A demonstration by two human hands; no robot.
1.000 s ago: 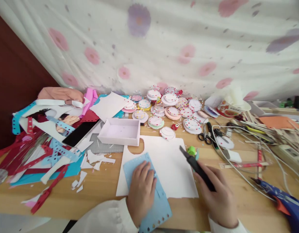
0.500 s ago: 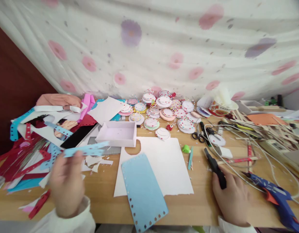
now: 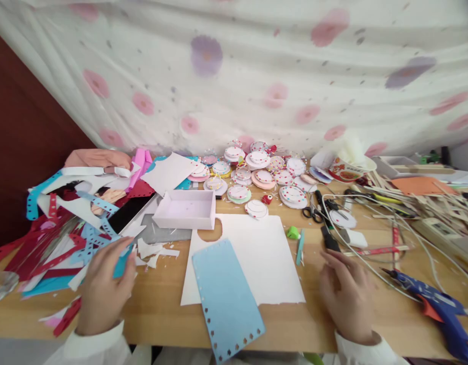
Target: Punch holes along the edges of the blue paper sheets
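My left hand hovers over the left side of the table, thumb and fingers apart, with nothing held. Behind it lie several light blue punched paper strips on the scrap pile. My right hand is loosely curled and slightly blurred, with a gap between thumb and fingers. Just beyond its fingertips lies a black hand tool, its rear part hidden by the hand. Between my hands, a light blue sheet with flower-shaped holes along two edges overlaps a white sheet with a round cut-out.
A white open box stands behind the sheets. Several layered paper discs with beads fill the back. Scissors, a green object, a white cable and a blue glue gun lie to the right.
My left hand has let go of the light blue strips, now on the scrap pile, and opened. My right hand has released the black tool and lifted slightly off it.
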